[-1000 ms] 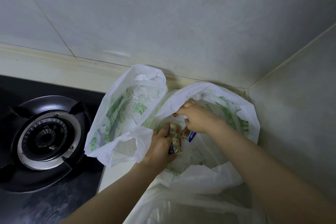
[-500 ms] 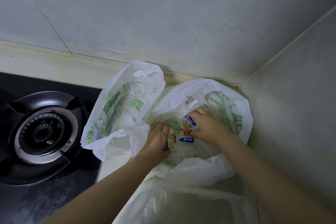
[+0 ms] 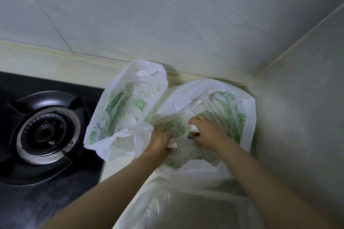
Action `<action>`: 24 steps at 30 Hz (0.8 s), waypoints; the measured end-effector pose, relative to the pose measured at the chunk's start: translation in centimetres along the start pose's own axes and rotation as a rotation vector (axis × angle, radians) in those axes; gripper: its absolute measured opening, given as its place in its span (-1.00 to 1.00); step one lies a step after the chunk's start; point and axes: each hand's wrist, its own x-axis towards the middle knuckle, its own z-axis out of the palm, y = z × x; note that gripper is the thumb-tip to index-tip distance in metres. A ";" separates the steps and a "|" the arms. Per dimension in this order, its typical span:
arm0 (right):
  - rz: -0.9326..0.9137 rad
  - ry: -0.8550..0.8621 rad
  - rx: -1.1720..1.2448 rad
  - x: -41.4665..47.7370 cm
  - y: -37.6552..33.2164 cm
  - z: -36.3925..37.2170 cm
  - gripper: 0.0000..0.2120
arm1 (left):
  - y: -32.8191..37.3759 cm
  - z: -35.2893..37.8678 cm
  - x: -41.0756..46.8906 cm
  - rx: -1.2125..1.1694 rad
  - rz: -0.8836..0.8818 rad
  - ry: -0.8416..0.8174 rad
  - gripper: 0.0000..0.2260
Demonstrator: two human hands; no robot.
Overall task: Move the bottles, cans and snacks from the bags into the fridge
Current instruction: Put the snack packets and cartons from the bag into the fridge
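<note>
Gone since half a second ago are the gold, red and blue faces of the small snacks. Both hands have stayed low in the middle bag (image 3: 223, 87), but the wrappers they hold now show mostly plain white.

The left hand (image 3: 160, 141) has its fingers curled tight round a white-edged packet (image 3: 172, 145), a small flat block jutting from the fist. The right hand (image 3: 208, 132), knuckles up, closes its fingers over a second packet (image 3: 194, 128), also white and blocky. A sliver of gold foil and a trace of blue show just beneath it. The two hands are near each other but apart, both inside the bag's open mouth, over its crumpled floor.

That bag is thin, translucent white plastic printed in green with a square code and lettering, and its rim is rolled back in soft folds against the corner of the walls. Just beside it, touching, slumps the left bag (image 3: 145, 69) of the same filmy plastic, one loop handle drooping toward the hob. A near bag (image 3: 186, 210), cloudier and unprinted where visible, bulges below the forearms.

All three sit on a pale cream desk (image 3: 55, 61). To the left is a glossy black glass hob (image 3: 37, 201) with a round steel-ringed burner (image 3: 46, 132) under a dark pan support. Large matte grey-white wall tiles (image 3: 167, 15) with yellowed grout lines rise behind.
</note>
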 end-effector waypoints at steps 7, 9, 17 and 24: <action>0.036 0.093 0.163 -1.0 -0.7 -0.4 -0.89 | 0.0 -1.3 -0.8 -0.138 -0.034 0.090 -0.83; 0.080 0.146 0.238 -1.6 -1.2 -1.3 -0.83 | 0.3 -2.1 -1.4 -0.207 -0.063 0.154 -0.80; 0.151 0.528 0.711 -8.1 -5.6 -5.2 -0.78 | 2.9 -6.6 -6.1 -0.655 -0.220 0.385 -0.84; -0.068 0.630 0.971 -13.7 -11.1 -8.1 -0.85 | 4.9 -12.2 -13.6 -0.822 -0.189 0.625 -0.85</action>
